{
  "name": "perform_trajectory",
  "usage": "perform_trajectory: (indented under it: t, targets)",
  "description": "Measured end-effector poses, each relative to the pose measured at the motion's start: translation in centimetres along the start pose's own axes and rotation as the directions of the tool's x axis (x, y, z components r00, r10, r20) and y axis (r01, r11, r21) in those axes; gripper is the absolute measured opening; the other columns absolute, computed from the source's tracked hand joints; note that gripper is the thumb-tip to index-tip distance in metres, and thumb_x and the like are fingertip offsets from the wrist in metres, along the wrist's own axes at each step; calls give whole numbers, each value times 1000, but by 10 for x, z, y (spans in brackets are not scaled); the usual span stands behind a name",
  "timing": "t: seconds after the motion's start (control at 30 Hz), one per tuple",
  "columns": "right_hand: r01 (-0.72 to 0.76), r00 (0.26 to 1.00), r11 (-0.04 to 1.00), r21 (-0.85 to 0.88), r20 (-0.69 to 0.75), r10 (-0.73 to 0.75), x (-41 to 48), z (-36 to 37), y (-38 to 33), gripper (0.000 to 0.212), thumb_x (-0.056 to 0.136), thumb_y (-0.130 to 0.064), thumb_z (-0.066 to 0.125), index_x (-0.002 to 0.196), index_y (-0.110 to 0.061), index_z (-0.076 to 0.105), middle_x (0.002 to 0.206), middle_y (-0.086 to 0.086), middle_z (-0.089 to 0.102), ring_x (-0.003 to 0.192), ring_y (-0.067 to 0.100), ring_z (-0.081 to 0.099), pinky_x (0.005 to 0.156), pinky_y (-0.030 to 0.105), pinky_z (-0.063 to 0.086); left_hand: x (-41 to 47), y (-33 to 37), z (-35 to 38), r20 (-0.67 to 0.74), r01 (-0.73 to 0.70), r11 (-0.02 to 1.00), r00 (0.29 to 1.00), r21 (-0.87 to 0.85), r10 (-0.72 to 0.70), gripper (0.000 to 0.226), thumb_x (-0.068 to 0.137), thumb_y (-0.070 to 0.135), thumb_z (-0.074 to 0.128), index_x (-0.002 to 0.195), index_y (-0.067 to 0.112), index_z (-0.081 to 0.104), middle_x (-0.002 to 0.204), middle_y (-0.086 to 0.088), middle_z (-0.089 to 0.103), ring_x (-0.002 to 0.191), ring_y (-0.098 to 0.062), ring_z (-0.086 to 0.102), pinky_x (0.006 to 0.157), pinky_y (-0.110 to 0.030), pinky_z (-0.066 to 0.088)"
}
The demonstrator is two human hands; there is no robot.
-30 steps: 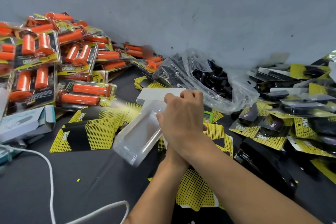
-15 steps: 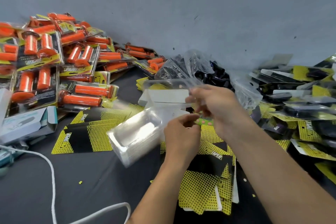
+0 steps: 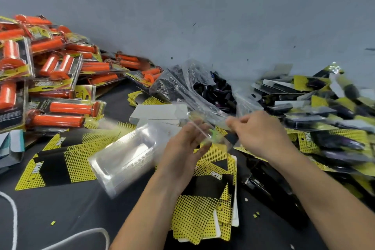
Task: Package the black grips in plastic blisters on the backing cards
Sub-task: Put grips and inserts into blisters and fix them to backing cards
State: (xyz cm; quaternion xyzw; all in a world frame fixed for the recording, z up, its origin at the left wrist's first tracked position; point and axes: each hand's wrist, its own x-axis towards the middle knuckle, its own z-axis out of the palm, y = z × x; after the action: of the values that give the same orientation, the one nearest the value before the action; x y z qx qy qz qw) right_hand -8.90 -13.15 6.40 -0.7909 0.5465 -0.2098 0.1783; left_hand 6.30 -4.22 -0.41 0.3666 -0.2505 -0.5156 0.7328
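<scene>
My right hand [image 3: 257, 134] pinches the edge of a single clear plastic blister [image 3: 216, 128], held in the air between both hands and blurred. My left hand [image 3: 185, 148] has its fingers stretched out against the blister's other end. A stack of clear blisters [image 3: 123, 156] lies tilted just left of my left hand. Yellow-and-black backing cards [image 3: 205, 199] are piled under my wrists, and more backing cards [image 3: 60, 164] lie to the left. Loose black grips [image 3: 215, 91] fill a crumpled clear bag at the back, beyond my hands.
Packaged orange grips [image 3: 50, 79] are heaped at the left. Packaged black grips [image 3: 324, 111] are heaped at the right. A black stapler [image 3: 269, 189] lies under my right forearm. White cards [image 3: 160, 111] sit behind the blister stack. A white cord [image 3: 14, 215] loops at the lower left.
My hands have moved apart. The right hand has drawn one blister to the right, off the stack, and the left hand's fingers have straightened from a pinch.
</scene>
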Motion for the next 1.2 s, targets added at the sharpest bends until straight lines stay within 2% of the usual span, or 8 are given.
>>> perform_trajectory:
  t: [0.2, 0.37, 0.5, 0.6, 0.7, 0.77, 0.87, 1.2]
  targets:
    - [51, 995, 999, 0, -86, -51, 71, 7, -5, 33, 95, -1, 55, 104, -17, 82, 110, 5, 77, 98, 25, 70, 88, 36, 58, 4, -2, -1, 52, 260, 923, 965, -284, -256, 62, 85, 44, 57, 136, 8, 64, 99, -16, 68, 92, -25, 64, 76, -35, 62]
    - [-257, 965, 806, 534, 195, 178, 132, 35, -9, 30, 103, 6, 43, 123, 4, 66, 123, 20, 69, 115, 31, 66, 90, 35, 56, 9, -7, -2, 66, 316, 897, 948, -310, -311, 62, 86, 43, 57, 136, 6, 63, 94, -18, 70, 81, -25, 67, 69, -35, 63]
    - [-162, 959, 980, 114, 252, 129, 155, 65, 2, 39, 100, 6, 44, 137, 9, 57, 130, 24, 62, 120, 37, 61, 99, 41, 51, 12, -9, -5, 87, 336, 865, 941, -372, -328, 65, 84, 42, 60, 137, 4, 62, 98, -19, 68, 86, -27, 64, 68, -36, 64]
    - [76, 968, 937, -342, 251, 13, 155, 80, 10, 34, 96, 1, 48, 123, -2, 69, 127, 18, 67, 111, 33, 65, 93, 38, 56, 14, -10, -7, 91, 348, 859, 936, -375, -339, 63, 83, 40, 64, 134, 3, 64, 101, -20, 68, 87, -28, 64, 70, -37, 64]
    - [69, 993, 948, -312, 108, -37, 157, 82, 4, 22, 89, 4, 48, 86, -7, 66, 92, 12, 68, 72, 26, 59, 57, 33, 47, 18, -11, -8, 68, 334, 862, 940, -382, -334, 64, 81, 37, 64, 134, 3, 64, 104, -19, 67, 87, -27, 64, 96, -45, 57]
    - [104, 995, 958, -269, 23, -101, 166, 81, -2, 25, 87, 5, 50, 99, -7, 70, 99, 14, 70, 81, 27, 63, 65, 36, 52, 21, -12, -6, 56, 333, 863, 939, -381, -338, 63, 82, 37, 63, 134, 3, 64, 105, -19, 68, 87, -27, 65, 104, -48, 53]
    - [170, 953, 933, -318, 294, -73, 170, 78, -13, 61, 95, -7, 54, 155, -11, 42, 140, 14, 59, 123, 33, 58, 101, 41, 52, 22, -11, -4, 54, 331, 871, 941, -362, -335, 63, 82, 38, 64, 134, 2, 63, 103, -18, 69, 82, -23, 66, 75, -36, 62]
    - [234, 943, 900, -368, 311, -118, 155, 80, -8, 27, 93, -4, 53, 111, -2, 74, 106, 15, 74, 89, 32, 67, 78, 35, 57, 22, -10, 1, -10, 312, 924, 947, -221, -323, 58, 76, 24, 69, 129, 0, 63, 113, -23, 76, 99, -30, 77, 83, -40, 65]
